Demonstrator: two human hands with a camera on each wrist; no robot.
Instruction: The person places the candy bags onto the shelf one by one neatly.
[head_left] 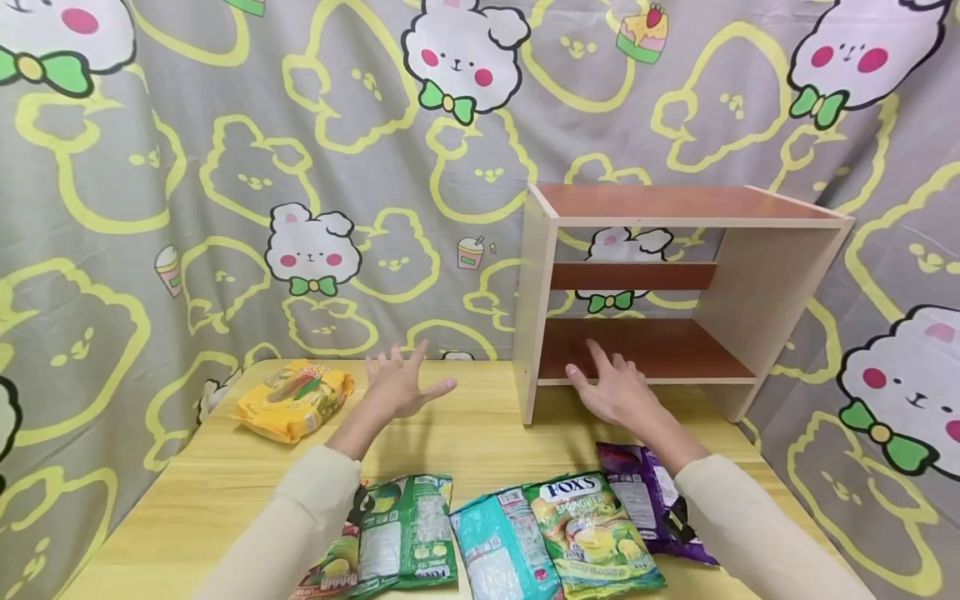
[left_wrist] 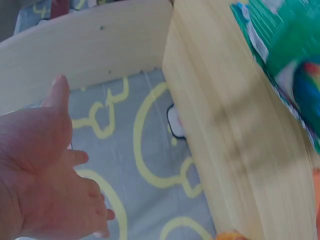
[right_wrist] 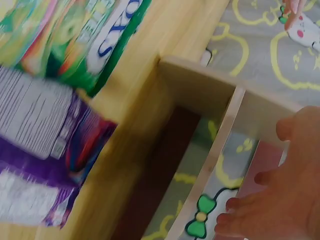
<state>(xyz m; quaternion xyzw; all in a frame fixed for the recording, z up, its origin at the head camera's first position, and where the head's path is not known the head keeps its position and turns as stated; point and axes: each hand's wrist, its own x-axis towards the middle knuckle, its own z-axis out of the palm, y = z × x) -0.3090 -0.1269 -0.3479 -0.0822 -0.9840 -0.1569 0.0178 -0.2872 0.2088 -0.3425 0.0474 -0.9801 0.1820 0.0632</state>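
Note:
My left hand (head_left: 400, 385) is held over the back of the table with fingers spread and nothing in it. To its left lies a yellow food packet (head_left: 294, 402). My right hand (head_left: 617, 390), also bare with fingers extended, hovers before the lower shelf of a small wooden shelf unit (head_left: 637, 354). Nearer the front edge are a green candy bag (head_left: 407, 533), a teal bag (head_left: 504, 546) and a green FOX'S bag (head_left: 592, 533). A purple bag (head_left: 647, 496) is partly covered by my right forearm. A reddish bag (head_left: 336, 562) is half hidden by the left sleeve.
The shelf unit's left side panel (head_left: 534, 308) rises at the back right, with a brown top board (head_left: 690, 202) and a brown rear crossbar (head_left: 633, 276). A grey rabbit-print curtain (head_left: 375, 167) hangs behind and beside the wooden table (head_left: 195, 500).

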